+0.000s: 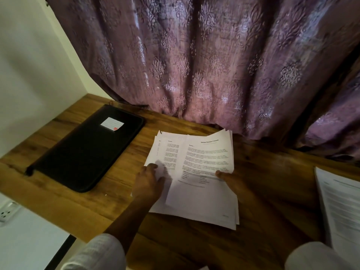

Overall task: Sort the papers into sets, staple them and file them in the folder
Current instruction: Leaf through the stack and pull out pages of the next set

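A loose stack of printed white papers [196, 172] lies in the middle of the wooden desk [263, 172]. My left hand [149, 182] rests on the stack's left part, with its fingers on the lower sheets. My right hand [231, 182] holds the top sheet at its right edge, thumb on top, and the sheet is lifted slightly off the rest. A black zipped folder [87, 151] with a white label lies closed at the left of the desk, apart from the papers. No stapler is in view.
A second pile of printed papers [339, 207] lies at the right edge of the desk. A purple patterned curtain [214, 65] hangs along the back. A white wall [29, 75] and a wall socket [7, 211] are at the left.
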